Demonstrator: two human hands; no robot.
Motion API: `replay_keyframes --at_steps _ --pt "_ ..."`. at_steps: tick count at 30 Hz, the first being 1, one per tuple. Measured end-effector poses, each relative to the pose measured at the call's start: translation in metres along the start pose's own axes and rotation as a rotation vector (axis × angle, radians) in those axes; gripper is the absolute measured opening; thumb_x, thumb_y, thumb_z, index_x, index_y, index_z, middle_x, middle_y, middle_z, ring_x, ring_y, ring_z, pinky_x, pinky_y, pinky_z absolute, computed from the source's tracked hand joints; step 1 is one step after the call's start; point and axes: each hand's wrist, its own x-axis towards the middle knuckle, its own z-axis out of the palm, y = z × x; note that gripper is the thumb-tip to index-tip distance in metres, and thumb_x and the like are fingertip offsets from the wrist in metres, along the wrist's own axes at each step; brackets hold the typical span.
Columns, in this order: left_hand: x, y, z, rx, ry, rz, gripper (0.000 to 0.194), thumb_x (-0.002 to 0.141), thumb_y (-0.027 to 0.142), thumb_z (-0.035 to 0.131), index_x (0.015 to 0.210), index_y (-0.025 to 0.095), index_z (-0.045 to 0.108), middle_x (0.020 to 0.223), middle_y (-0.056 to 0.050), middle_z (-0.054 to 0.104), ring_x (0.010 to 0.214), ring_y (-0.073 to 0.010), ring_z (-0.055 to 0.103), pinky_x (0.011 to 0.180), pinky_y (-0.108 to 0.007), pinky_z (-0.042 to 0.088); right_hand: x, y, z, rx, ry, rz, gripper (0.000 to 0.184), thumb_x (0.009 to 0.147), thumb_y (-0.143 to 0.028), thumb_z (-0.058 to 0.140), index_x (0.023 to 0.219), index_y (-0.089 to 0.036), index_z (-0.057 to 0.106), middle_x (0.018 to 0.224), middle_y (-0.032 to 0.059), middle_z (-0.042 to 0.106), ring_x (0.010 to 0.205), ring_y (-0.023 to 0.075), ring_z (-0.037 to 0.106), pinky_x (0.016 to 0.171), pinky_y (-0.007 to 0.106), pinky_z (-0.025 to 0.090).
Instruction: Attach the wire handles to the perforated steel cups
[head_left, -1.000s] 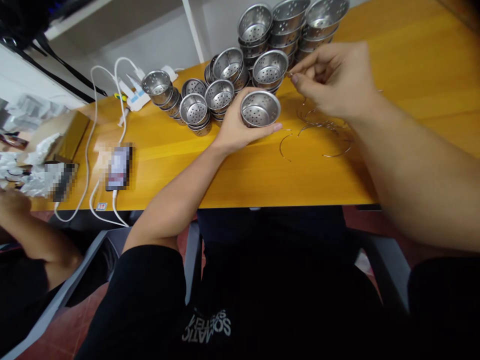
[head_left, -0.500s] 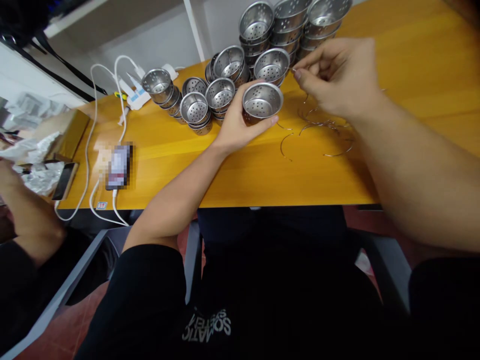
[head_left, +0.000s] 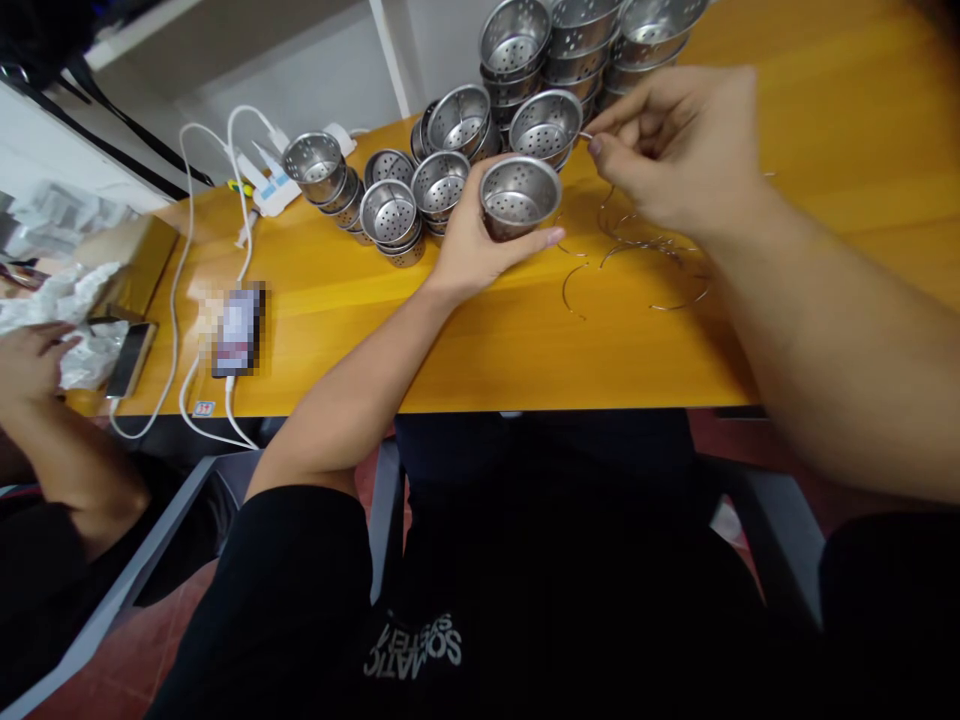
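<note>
My left hand (head_left: pixel 471 245) is wrapped round a small perforated steel basket (head_left: pixel 517 196), held just above the yellow table (head_left: pixel 480 330). My right hand (head_left: pixel 675 140) hovers to the right of it, thumb and forefinger pinched on the end of a thin wire handle (head_left: pixel 609 195) that hangs down towards a loose pile of wire handles (head_left: pixel 649 265) on the table. Behind the held basket stand stacks of the same baskets (head_left: pixel 457 120), with taller stacks (head_left: pixel 592 40) at the back.
A pixelated phone (head_left: pixel 238 330) on a white cable (head_left: pixel 180 290) lies at the left, beyond it a white power strip (head_left: pixel 274 185). Another person's hand (head_left: pixel 34 360) rests on crumpled white plastic (head_left: pixel 52 300) and a second phone (head_left: pixel 129 358) at the far left edge.
My left hand has lifted and tilted the basket slightly towards my right hand. The right hand stayed pinched on the wire. The other person's hand at the left moved onto the table.
</note>
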Motion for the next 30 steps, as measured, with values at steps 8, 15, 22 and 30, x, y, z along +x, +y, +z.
replay_keyframes --at_steps 8,15,22,30 --pt "-0.006 -0.006 0.014 0.090 -0.052 0.064 0.080 0.101 0.070 0.035 0.161 0.030 0.000 0.152 -0.010 0.040 0.147 -0.0223 0.053 0.121 -0.044 0.047 -0.006 -0.020 0.014 0.043 -0.039 0.024 0.020 0.090 -0.045 0.079 0.092 -0.026 0.077 0.069 0.0018 0.058 0.057 0.0119 0.042 0.056 0.031 0.035" --pt "-0.008 0.005 0.012 0.063 -0.089 0.039 0.088 0.095 0.077 0.042 0.160 0.028 0.007 0.149 -0.009 0.043 0.141 -0.0214 0.057 0.119 -0.043 0.049 -0.009 -0.017 0.021 -0.049 -0.033 0.022 0.010 0.089 -0.037 0.078 0.091 -0.027 0.078 0.073 0.0017 0.062 0.059 0.0133 0.045 0.056 0.031 0.036" --pt "-0.006 0.015 0.007 0.012 -0.094 0.006 0.102 0.086 0.084 0.051 0.159 0.024 0.012 0.146 -0.010 0.047 0.141 -0.0247 0.057 0.121 -0.047 0.047 -0.010 -0.023 0.022 -0.130 -0.029 0.028 0.005 0.084 -0.027 0.081 0.088 -0.026 0.078 0.075 0.0013 0.063 0.061 0.0134 0.046 0.058 0.031 0.038" --pt "-0.003 0.017 0.000 -0.052 -0.071 -0.032 0.098 0.073 0.082 0.072 0.142 0.022 0.035 0.139 -0.010 0.055 0.132 -0.0255 0.062 0.119 -0.045 0.048 -0.008 -0.032 0.031 -0.035 -0.021 0.076 0.010 0.080 -0.021 0.078 0.087 -0.028 0.077 0.063 -0.0003 0.054 0.055 0.0129 0.041 0.052 0.031 0.030"
